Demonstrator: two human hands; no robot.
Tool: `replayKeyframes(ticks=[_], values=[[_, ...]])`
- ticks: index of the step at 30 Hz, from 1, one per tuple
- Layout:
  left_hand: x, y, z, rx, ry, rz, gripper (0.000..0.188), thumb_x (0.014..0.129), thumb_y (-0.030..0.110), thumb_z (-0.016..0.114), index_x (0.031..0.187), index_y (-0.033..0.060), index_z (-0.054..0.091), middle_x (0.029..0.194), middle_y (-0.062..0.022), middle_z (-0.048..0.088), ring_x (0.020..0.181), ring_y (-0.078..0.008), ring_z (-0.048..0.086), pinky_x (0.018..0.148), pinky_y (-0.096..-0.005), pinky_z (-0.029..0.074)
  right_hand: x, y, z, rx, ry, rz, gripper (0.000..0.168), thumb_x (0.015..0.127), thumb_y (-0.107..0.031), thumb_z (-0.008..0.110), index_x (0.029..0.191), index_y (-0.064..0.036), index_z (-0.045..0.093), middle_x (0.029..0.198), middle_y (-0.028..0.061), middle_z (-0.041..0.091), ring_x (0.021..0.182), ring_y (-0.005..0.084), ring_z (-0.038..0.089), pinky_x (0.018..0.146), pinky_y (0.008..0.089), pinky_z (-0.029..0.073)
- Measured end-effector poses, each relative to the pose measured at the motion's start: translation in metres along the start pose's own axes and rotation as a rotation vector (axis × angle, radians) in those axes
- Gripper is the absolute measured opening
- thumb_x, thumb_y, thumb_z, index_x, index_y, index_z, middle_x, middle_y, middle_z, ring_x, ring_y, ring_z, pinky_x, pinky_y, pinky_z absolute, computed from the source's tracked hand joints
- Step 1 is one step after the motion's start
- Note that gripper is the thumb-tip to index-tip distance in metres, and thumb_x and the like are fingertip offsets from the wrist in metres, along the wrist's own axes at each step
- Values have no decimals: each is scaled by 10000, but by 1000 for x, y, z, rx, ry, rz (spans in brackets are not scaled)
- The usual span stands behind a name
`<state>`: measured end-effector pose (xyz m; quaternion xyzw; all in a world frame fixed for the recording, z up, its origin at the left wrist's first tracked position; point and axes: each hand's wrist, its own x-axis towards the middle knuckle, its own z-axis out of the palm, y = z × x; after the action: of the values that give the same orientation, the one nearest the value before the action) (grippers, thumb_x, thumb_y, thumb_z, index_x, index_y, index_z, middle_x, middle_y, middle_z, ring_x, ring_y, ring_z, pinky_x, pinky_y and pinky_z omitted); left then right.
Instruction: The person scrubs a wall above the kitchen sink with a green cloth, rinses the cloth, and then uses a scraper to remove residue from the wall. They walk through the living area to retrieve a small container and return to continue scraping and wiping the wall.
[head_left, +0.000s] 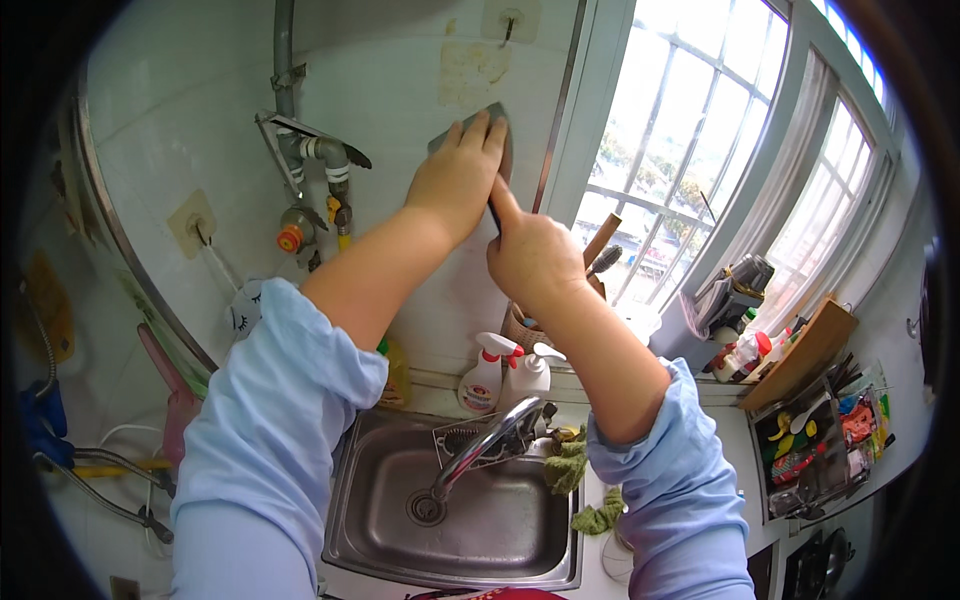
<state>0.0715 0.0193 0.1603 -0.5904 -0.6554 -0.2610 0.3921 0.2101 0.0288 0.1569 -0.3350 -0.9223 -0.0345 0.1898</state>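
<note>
A broad-bladed kitchen knife, probably a cleaver (508, 154), is raised in front of the tiled wall above the sink. My right hand (536, 251) is closed round its dark handle, the index finger stretched towards the blade. My left hand (457, 169) lies over the blade, its fingertips spread on the flat face and nothing grasped by them. Much of the blade is hidden behind my left hand. Both forearms reach over the steel sink (465, 540), whose chrome faucet (487, 446) stands below the hands.
A spray bottle (481, 375) and a pump bottle (529, 379) stand behind the sink, beside a woven utensil holder (525, 330). Green cloths (566, 465) hang at its right edge. Pipes with a valve (296, 231) run up the wall at left; a barred window (675, 127) is at right.
</note>
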Motion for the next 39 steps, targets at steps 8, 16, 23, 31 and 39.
replayKeyframes(ticks=[8, 16, 23, 31, 39], values=[[20, 17, -7, 64, 31, -32, 557, 788, 32, 534, 1313, -11, 353, 1348, -201, 382, 1154, -345, 469, 899, -373, 463, 1, 18, -27, -2, 62, 2, 673, 779, -94, 487, 1398, -205, 248, 826, 187, 640, 745, 342, 641, 650, 402, 523], [33, 38, -14, -83, -72, -130, 739, 705, 114, 684, 1320, -59, 313, 1307, -266, 402, 1085, -354, 525, 855, -373, 490, -16, 37, -25, -340, 490, -60, 459, 808, -190, 561, 1258, -226, 476, 727, 106, 590, 567, 274, 616, 498, 375, 499], [39, 41, -12, -169, 112, -167, 684, 697, 124, 704, 1265, -82, 384, 1264, -263, 448, 1045, -343, 550, 867, -353, 478, -5, 42, -62, -461, 419, -147, 387, 857, -151, 484, 1241, -183, 513, 679, 115, 586, 620, 264, 631, 496, 368, 503], [39, 42, -16, -251, 133, -226, 652, 709, 126, 699, 1242, -103, 400, 1220, -271, 487, 1113, -341, 517, 916, -335, 450, -1, 31, -87, -547, 278, -146, 367, 855, -124, 488, 1220, -156, 520, 706, 108, 597, 653, 256, 635, 516, 355, 509], [44, 54, -5, -222, 159, -265, 634, 738, 113, 660, 1254, -121, 375, 1260, -295, 435, 1104, -351, 520, 928, -340, 441, 0, 41, -89, -605, 264, -174, 361, 873, -100, 457, 1225, -154, 515, 715, 86, 607, 660, 239, 638, 515, 335, 512]])
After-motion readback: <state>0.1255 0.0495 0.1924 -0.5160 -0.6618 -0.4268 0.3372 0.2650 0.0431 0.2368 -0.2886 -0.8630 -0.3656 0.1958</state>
